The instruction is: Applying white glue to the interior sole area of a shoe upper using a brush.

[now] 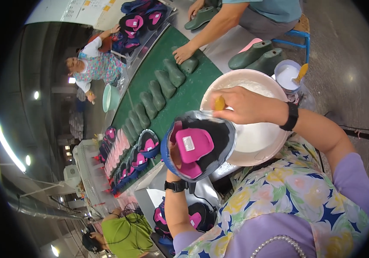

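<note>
My left hand (pixel 174 158) holds up a blue-and-black shoe upper (pixel 219 144) with a magenta tongue and a white label. Most of that hand is hidden behind the upper. My right hand (pixel 242 104) is closed round the yellow handle of a brush (pixel 219 102). The brush end is at the upper's far rim, where the edge looks wet and whitish; its bristles are blurred. Under my right hand and forearm stands a pale pink basin (pixel 280 142) with white liquid, partly covered by the upper.
Dark green shoe lasts (pixel 156 95) line a green conveyor belt (pixel 171 38), with more uppers (pixel 149 144) nearer. A small tub (pixel 288 73) of white liquid holds another yellow-handled brush. A co-worker's hand (pixel 184 53) touches one last. Several uppers (pixel 199 215) lie beside my left forearm.
</note>
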Demonstrator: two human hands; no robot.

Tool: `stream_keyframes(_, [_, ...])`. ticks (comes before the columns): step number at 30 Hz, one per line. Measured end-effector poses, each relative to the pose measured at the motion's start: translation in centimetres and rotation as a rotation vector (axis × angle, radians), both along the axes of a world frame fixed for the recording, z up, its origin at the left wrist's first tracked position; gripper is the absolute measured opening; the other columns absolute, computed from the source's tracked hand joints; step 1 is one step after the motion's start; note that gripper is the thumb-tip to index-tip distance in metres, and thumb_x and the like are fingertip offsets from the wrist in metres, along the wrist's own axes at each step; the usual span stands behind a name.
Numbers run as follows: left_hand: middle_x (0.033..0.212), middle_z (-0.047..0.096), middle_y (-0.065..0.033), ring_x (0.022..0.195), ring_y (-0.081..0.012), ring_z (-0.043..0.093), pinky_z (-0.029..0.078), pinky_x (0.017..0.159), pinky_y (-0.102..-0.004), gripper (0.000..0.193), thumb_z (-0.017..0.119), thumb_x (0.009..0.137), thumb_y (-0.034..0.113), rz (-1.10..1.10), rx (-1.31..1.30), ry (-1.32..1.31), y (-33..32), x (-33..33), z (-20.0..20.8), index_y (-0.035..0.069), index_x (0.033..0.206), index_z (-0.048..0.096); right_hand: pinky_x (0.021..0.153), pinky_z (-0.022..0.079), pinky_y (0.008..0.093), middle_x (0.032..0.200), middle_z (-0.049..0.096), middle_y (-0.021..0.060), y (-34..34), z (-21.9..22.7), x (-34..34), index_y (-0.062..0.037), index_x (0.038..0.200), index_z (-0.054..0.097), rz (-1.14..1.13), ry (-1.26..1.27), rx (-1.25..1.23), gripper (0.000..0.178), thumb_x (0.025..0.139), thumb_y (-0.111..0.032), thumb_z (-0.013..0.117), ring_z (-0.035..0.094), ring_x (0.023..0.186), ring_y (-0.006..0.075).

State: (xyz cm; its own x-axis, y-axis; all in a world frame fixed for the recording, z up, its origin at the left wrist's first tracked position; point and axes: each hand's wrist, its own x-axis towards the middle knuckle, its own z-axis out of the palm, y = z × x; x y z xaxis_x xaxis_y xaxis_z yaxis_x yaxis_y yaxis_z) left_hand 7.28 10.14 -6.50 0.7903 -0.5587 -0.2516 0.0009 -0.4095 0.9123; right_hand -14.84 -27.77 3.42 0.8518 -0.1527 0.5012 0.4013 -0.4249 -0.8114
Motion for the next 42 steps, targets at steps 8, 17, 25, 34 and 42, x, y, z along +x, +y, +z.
stream_keyframes(8, [0.112, 0.064, -0.0095, 0.098, -0.0232, 0.066, 0.056, 0.065, -0.0326, 0.041, 0.053, 0.1, 0.008, 0.183, -0.043, -0.065, -3.0, 4.6, -0.9, 0.007, 0.14, 0.044, 0.069, 0.05, 0.0308, 0.08, 0.069, 0.0098, 2.6, -0.1, -1.3, -0.003, 0.091, 0.063, -0.065, 0.073, 0.207, 0.015, 0.087, -0.013, 0.074, 0.066, 0.073, 0.0195])
stream_keyframes(17, [0.128, 0.058, -0.0126, 0.107, -0.0287, 0.066, 0.062, 0.073, -0.038, 0.051, 0.049, 0.099, 0.004, 0.414, -0.428, 0.068, 0.7, 9.9, -3.2, 0.012, 0.147, 0.033, 0.075, 0.05, 0.0285, 0.085, 0.07, 0.0078, 2.4, -2.8, -2.6, -0.0017, 0.09, 0.064, -0.204, 0.33, 0.271, 0.011, 0.086, -0.007, 0.073, 0.066, 0.08, 0.015])
stream_keyframes(25, [0.133, 0.055, -0.0294, 0.12, -0.0431, 0.056, 0.045, 0.103, -0.0473, 0.067, 0.064, 0.084, 0.007, 0.813, 0.448, -0.641, 13.0, 16.6, -5.2, 0.0, 0.146, 0.04, 0.08, 0.05, 0.0276, 0.09, 0.067, 0.0076, 2.6, -4.8, -0.5, -0.0008, 0.097, 0.063, -0.102, 0.493, 0.227, 0.012, 0.087, -0.004, 0.069, 0.064, 0.087, 0.0157])
stream_keyframes(34, [0.14, 0.057, -0.019, 0.135, -0.041, 0.046, 0.032, 0.108, -0.0631, 0.097, 0.074, 0.066, 0.069, 0.567, 1.281, -0.114, 29.5, -4.5, -1.2, 0.018, 0.144, 0.051, 0.077, 0.05, 0.0241, 0.1, 0.061, 0.0066, 0.8, -5.1, -0.8, 0.0008, 0.1, 0.06, -0.151, 0.493, 0.315, 0.01, 0.094, -0.006, 0.065, 0.061, 0.088, 0.0124])
stream_keyframes(42, [0.097, 0.066, -0.0152, 0.099, -0.0376, 0.061, 0.049, 0.086, -0.0457, 0.028, 0.066, 0.073, 0.002, 0.317, 1.092, -0.554, 28.3, -6.9, 1.5, 0.011, 0.1, 0.067, 0.076, 0.051, 0.025, 0.09, 0.066, 0.0047, 3.6, -3.2, -1.8, -0.0012, 0.097, 0.063, -0.045, 0.347, 0.276, 0.011, 0.091, -0.008, 0.068, 0.062, 0.082, 0.0115])
